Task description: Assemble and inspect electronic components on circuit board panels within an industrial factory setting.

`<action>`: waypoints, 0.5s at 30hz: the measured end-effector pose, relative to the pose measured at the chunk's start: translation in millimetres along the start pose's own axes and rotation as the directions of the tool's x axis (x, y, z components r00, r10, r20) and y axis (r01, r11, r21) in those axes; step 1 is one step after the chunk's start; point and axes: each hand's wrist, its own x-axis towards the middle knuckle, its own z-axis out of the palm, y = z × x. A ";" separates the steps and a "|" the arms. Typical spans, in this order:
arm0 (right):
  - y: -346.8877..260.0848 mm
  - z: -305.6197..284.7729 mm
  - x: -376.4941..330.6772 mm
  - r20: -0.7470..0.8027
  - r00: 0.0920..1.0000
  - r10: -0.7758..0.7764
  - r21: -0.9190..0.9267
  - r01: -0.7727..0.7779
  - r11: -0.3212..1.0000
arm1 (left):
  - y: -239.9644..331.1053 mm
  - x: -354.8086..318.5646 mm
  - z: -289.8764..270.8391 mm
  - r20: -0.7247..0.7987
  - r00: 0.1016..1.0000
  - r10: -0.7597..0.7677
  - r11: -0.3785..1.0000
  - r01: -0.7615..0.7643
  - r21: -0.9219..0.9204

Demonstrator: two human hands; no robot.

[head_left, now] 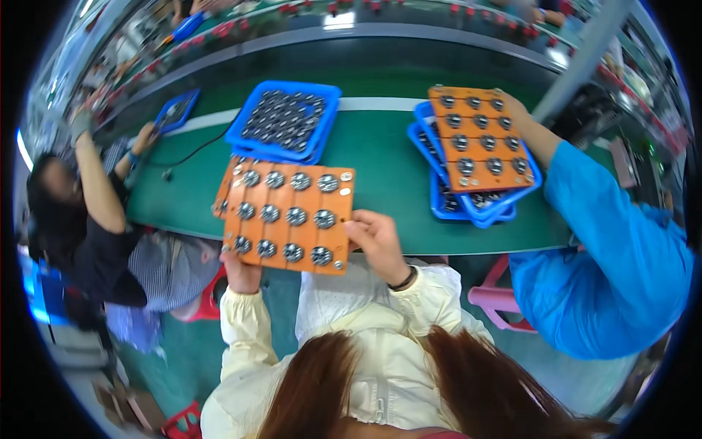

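An orange rectangular board [281, 233] is held up, tilted, above the near edge of the green table. Rows of round silver metal parts [296, 216] sit on it. My left hand [241, 274] grips its lower left corner from below, the fingers partly hidden behind it. Along the right edge, my right hand [379, 243] pinches the board between thumb and fingers. Part of another orange board [219, 199] shows behind its left side. Just beyond stands a blue tray [334, 110] full of small dark and silver parts, on top of another blue tray.
At right, a co-worker in a blue sleeve [592, 183] holds a similar orange board [468, 135] over stacked blue trays [482, 216]. Another person at left reaches near a small blue tray [191, 102]. A dark cable [194, 155] crosses the green table [380, 161]. A pink stool [497, 296] stands below.
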 end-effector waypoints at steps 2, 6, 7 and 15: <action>1.1 5.0 -2.3 0.004 1.000 0.020 -0.007 -0.020 1.000 | 2.2 -1.3 -2.3 -0.058 0.998 -0.037 0.999 0.038 0.009; 5.7 7.1 -6.7 -0.042 0.999 0.020 -0.054 -0.022 0.998 | 8.7 -2.9 -0.5 -0.061 0.993 -0.104 0.994 0.105 0.021; 9.5 6.6 -7.5 -0.053 0.998 0.031 -0.065 -0.034 0.997 | 8.2 -3.7 -1.0 -0.068 0.993 -0.100 0.995 0.102 0.024; 17.1 24.3 20.3 0.011 0.999 0.031 -0.116 -0.030 0.993 | 4.2 4.2 -28.9 -0.150 0.989 0.006 0.999 0.000 0.038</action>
